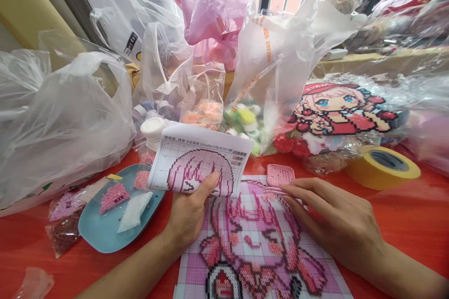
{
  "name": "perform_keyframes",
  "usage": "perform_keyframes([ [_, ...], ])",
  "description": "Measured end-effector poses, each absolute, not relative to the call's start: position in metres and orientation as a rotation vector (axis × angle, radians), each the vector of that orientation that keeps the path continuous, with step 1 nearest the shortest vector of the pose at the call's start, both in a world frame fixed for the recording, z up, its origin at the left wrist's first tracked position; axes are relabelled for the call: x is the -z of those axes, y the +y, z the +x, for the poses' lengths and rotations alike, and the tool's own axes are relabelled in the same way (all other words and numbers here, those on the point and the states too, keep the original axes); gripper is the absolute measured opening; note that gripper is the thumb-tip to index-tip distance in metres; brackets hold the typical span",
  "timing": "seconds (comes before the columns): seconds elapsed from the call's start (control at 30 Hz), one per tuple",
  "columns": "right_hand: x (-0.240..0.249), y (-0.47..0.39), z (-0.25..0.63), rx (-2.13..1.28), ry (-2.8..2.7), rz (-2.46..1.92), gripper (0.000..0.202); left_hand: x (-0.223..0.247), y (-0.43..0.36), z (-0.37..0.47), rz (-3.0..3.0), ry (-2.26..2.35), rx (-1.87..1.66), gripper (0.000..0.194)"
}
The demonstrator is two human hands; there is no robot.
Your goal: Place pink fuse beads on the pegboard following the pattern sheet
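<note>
My left hand [189, 215] grips a folded paper pattern chart [199, 159], thumb on top of the printed pink-haired figure. Pinched in the fingers of my right hand [336, 215] are thin pink tweezers [275, 190], their tips over the upper part of a fuse bead picture [252, 229]. This picture of a pink-haired figure lies on a pink-and-white gridded pegboard [336, 271]. Just beyond the tweezers sits a small ridged pink bead tray [280, 175], overlapping the board's top edge. My left hand partly covers the board's upper left.
A blue plate [101, 238] at left holds small bags of pink and white beads. Plastic bags [87, 103] crowd the back, some with bead bottles. A finished bead picture [345, 107] and a yellow tape roll [384, 168] stand at right on the red table [414, 224].
</note>
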State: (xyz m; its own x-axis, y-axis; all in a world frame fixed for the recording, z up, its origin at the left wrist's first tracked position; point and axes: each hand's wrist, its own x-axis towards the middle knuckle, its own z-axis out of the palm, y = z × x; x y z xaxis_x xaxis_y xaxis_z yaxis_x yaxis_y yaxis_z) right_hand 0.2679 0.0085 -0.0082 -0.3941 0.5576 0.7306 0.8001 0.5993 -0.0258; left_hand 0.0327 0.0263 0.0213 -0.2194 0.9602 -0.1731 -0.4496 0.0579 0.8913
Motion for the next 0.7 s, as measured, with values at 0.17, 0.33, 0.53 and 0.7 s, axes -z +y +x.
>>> perform_keyframes([
  [0.17,0.008,0.007,0.273,0.287,-2.054,-0.923,0.041,-0.022,0.028,0.032,0.622,1.094,-1.477,0.072],
  [0.33,0.009,0.001,0.279,0.252,-2.042,-0.918,0.045,-0.022,0.025,0.033,0.622,1.093,-1.491,0.072],
  [0.53,0.006,-0.001,0.279,0.142,-2.019,-0.879,0.055,-0.023,0.026,0.033,0.618,1.103,-1.493,0.074],
  [0.7,0.005,0.002,0.278,0.081,-2.059,-0.806,0.056,-0.021,0.026,0.033,0.63,1.087,-1.483,0.075],
])
